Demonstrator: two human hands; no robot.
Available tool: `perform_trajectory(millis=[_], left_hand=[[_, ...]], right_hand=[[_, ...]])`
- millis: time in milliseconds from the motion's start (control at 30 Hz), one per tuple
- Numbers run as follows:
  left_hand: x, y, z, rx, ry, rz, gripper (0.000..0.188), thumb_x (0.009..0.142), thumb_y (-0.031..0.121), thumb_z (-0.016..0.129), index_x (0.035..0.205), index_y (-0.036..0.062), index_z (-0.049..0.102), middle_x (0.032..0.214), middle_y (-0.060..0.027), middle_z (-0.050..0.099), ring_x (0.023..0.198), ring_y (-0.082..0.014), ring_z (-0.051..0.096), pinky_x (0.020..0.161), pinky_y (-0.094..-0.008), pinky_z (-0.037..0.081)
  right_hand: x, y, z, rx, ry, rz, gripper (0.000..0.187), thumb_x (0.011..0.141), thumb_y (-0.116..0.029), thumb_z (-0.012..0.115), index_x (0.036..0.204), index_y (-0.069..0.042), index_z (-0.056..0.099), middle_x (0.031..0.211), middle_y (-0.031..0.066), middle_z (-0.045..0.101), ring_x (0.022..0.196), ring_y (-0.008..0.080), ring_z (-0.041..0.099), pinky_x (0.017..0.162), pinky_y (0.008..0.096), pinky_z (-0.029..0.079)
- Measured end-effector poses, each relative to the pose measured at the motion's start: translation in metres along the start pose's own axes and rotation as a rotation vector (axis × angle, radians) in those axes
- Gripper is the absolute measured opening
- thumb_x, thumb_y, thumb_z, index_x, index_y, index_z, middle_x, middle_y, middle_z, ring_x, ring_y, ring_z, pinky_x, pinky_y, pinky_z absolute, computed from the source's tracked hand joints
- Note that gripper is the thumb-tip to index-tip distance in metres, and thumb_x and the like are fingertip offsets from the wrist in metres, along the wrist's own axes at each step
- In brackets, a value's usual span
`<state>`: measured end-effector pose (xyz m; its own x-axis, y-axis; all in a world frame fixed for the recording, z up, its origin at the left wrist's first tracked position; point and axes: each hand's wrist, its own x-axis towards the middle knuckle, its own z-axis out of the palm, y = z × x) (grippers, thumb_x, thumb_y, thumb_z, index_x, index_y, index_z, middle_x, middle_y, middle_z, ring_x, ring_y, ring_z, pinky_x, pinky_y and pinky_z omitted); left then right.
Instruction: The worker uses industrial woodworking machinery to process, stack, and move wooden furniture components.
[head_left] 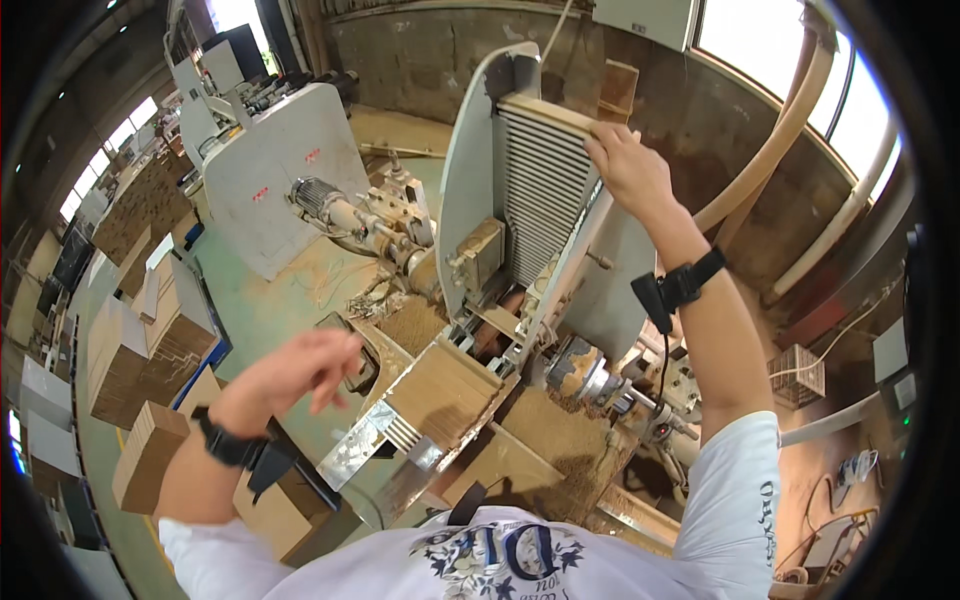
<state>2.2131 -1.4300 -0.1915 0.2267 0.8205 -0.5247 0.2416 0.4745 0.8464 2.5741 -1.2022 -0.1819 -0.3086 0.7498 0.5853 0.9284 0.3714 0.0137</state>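
A tall stack of thin wooden strips (545, 185) stands between the upright grey metal plates (475, 140) of a woodworking machine. My right hand (630, 165), arm stretched forward, has its fingers closed over the right end of the pale top strip (550, 112). Low and to the left, my left hand (310, 370) hovers with nothing visible in it. Its fingers are loosely bent and apart, slightly blurred. Beyond that hand is the machine's feed bed, where brown wooden pieces (445, 390) lie side by side next to a shiny metal plate (358, 445).
Sawdust (560, 425) covers the machine's lower frame. An electric motor (318, 197) sits left of the stack, and a spindle unit (585, 370) sits right. Stacked wood (165, 325) fills the left side. A thick hose (770, 145) hangs behind my right arm.
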Motion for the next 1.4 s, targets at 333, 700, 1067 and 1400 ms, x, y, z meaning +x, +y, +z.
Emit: perform_trajectory(millis=[333, 700, 1067, 1400], left_hand=[[-0.089, -0.232, -0.044, 0.005, 0.034, -0.233, 0.026, 0.086, 0.032, 0.057, 0.084, 0.0062, 0.053, 0.057, -0.0041, 0.056, 0.049, -0.0107, 0.053, 0.048, -0.0242, 0.04], [0.016, -0.304, -0.058, 0.682, 0.148, 0.503, 0.021, 0.082, 0.027, 0.054, 0.091, 0.0075, 0.057, 0.079, -0.0144, 0.06, 0.073, -0.0353, 0.056, 0.065, -0.0396, 0.045], [0.149, -0.313, -0.025, 1.169, 0.105, 0.76, 0.017, 0.082, 0.025, 0.052, 0.094, 0.0185, 0.062, 0.123, -0.0015, 0.048, 0.121, -0.023, 0.036, 0.102, -0.0539, 0.021], [0.146, -0.313, -0.022, 1.358, 0.057, 0.967, 0.027, 0.074, 0.028, 0.06, 0.094, 0.01, 0.055, 0.118, -0.0051, 0.048, 0.117, -0.0242, 0.039, 0.105, -0.0478, 0.02]], right_hand=[[-0.104, -0.141, -0.025, 0.619, 0.098, 0.139, 0.038, 0.08, -0.016, 0.059, 0.117, -0.011, 0.051, 0.117, 0.0102, 0.053, 0.087, 0.0236, 0.06, 0.076, 0.0322, 0.047], [-0.347, -0.361, 0.144, 0.35, -0.472, -0.143, 0.063, 0.071, -0.029, 0.066, 0.122, -0.002, 0.042, 0.128, 0.0187, 0.037, 0.122, 0.035, 0.032, 0.098, 0.0485, 0.028], [-0.384, -0.384, 0.161, 0.172, -0.479, -0.234, 0.051, 0.075, -0.011, 0.052, 0.125, -0.007, 0.042, 0.13, 0.0166, 0.037, 0.123, 0.0341, 0.031, 0.1, 0.0503, 0.027], [-0.408, -0.311, 0.098, 0.657, -0.895, 0.116, 0.072, 0.061, -0.019, 0.072, 0.126, -0.01, 0.042, 0.11, 0.0164, 0.052, 0.098, 0.0327, 0.052, 0.087, 0.0404, 0.041]])
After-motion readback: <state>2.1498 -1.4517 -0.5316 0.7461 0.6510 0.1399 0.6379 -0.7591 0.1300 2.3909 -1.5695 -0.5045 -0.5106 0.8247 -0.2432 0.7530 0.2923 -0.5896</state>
